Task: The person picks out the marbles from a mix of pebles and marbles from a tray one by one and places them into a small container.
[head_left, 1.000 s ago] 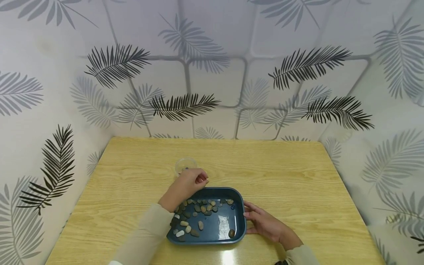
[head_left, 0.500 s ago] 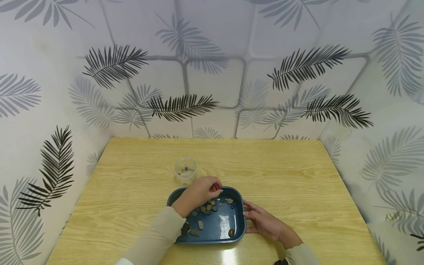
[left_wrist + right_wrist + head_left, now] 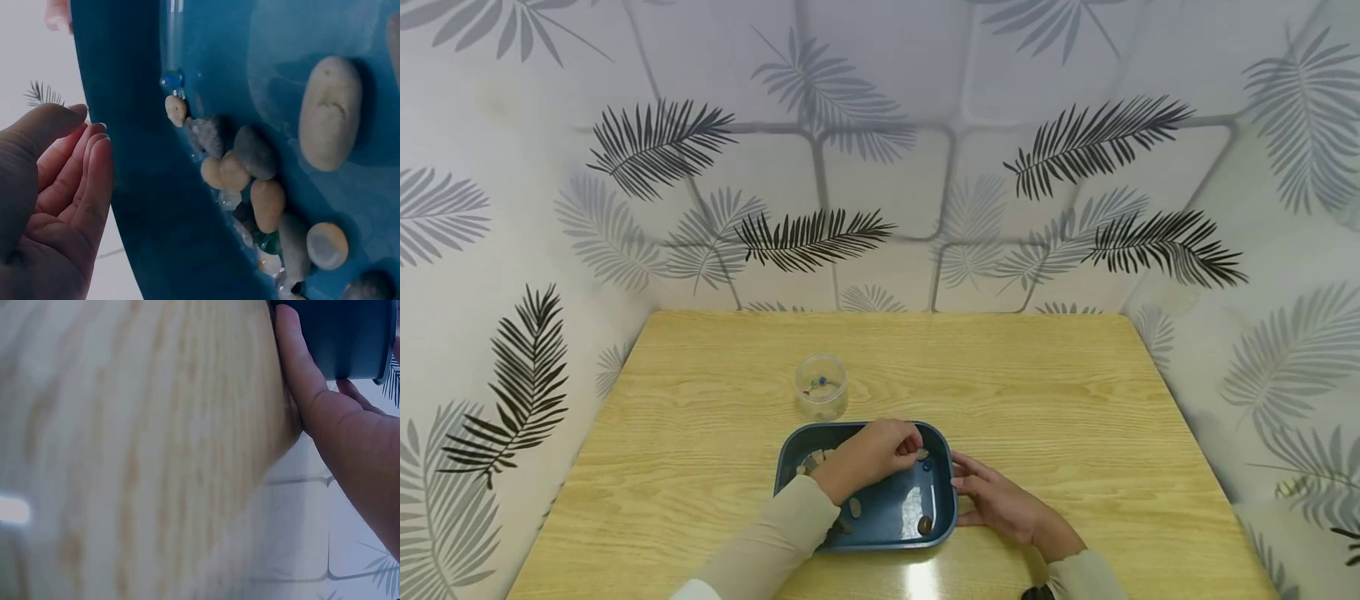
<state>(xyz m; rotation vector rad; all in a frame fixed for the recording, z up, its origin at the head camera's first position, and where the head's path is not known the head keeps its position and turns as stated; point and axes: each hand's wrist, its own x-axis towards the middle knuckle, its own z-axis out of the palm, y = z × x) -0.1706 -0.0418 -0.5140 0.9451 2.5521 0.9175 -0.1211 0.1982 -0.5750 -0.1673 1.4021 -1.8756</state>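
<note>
My left hand (image 3: 880, 450) hovers over the far right part of a dark blue tub (image 3: 940, 433), its fingers loosely bent. In the left wrist view the thumb and fingertips come close together with nothing visible between them. Ahead of them, a blue glass bead (image 3: 172, 79) lies by a small cream pebble (image 3: 176, 111) along the tub's wall. Several pebbles, including a large pale one (image 3: 331, 114), and a green glass bead (image 3: 270, 242) lie on the tub floor. My right hand (image 3: 1000, 504) rests against the tub's right outer side, fingers extended along the wall.
Behind the tub stands a clear round container (image 3: 822, 387) with a few small coloured beads inside. A brown stone (image 3: 925, 525) lies in the tub's near right corner. The wooden table (image 3: 1037, 383) meets a leaf-patterned wall covering (image 3: 880, 192).
My left hand has moved from beside the clear container rightward and nearer, over the tub. The container's beads have come into full view. My right hand has stayed at the tub's side.
</note>
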